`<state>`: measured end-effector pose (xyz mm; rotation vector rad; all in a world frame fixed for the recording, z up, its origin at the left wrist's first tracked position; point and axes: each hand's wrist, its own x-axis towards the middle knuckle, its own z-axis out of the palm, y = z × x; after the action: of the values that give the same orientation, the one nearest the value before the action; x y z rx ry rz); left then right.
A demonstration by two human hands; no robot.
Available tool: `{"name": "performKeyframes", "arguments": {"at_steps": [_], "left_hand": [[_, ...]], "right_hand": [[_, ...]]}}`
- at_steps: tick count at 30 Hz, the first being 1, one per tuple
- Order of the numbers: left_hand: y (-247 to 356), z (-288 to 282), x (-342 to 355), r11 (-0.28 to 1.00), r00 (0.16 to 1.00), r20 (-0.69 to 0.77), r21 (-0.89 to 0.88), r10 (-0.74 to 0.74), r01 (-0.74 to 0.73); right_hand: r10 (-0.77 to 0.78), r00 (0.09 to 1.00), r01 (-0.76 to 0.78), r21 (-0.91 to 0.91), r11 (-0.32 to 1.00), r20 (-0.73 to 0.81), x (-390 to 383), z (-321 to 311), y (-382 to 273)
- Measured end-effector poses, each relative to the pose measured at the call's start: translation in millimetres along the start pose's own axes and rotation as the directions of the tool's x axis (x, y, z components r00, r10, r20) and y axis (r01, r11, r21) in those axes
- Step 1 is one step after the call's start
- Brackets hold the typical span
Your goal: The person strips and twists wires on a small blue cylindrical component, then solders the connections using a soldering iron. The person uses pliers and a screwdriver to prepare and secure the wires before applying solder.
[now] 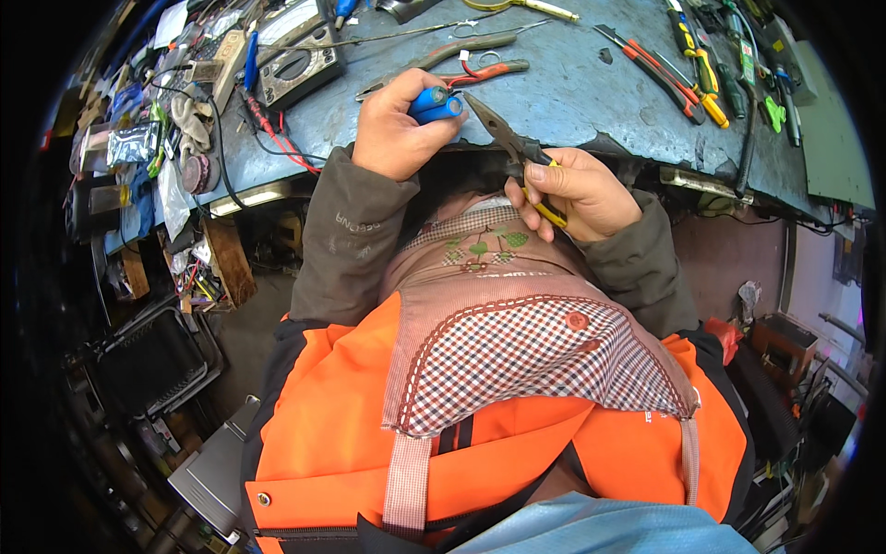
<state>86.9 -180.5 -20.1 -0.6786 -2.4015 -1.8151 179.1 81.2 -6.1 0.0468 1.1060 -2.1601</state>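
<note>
The left hand [401, 125] is closed around blue cylindrical cells [438, 113], at least two of them, which lie at 12 o'clock from the centre of the view, over the near edge of the worktop [572, 92]. From the cells, the right hand [577, 194] is at 4 o'clock, its fingers wrapped round the yellow-and-black handles of long-nose pliers [524, 152]. The pliers' nose points toward 11 o'clock, its tip just beside the cell ends; whether they touch cannot be told. A thin red wire [469, 70] with a small white connector [464, 55] shows at 1 o'clock, close to the cells. Also from the cells, a multimeter [300, 66] lies between 9 and 10 o'clock, and a red-handled tool [657, 78] and a yellow-and-black screwdriver [707, 76] lie at about 3 o'clock, well apart from both hands.
</note>
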Motion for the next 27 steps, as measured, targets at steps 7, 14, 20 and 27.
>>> {"name": "performKeyframes", "arguments": {"at_steps": [7, 14, 20, 27], "left_hand": [[0, 5, 0, 0.989, 0.997, -0.029, 0.129, 0.076, -0.072], [1, 4, -1, 0.984, 0.993, -0.021, 0.142, 0.115, -0.111], [-1, 6, -2, 0.989, 0.995, -0.030, 0.123, 0.090, -0.086], [2, 5, -2, 0.977, 0.993, -0.004, 0.180, 0.119, -0.116]], "right_hand": [[-0.020, 0.995, 0.023, 0.034, 0.999, -0.093, -18, 5, 7], [-0.036, 0.992, 0.036, -0.008, 0.999, -0.120, -10, 18, 18], [-0.063, 0.983, 0.058, -0.035, 0.998, -0.171, -6, 22, 20], [-0.067, 0.978, 0.052, -0.084, 0.995, -0.196, 0, 20, 21]]}}
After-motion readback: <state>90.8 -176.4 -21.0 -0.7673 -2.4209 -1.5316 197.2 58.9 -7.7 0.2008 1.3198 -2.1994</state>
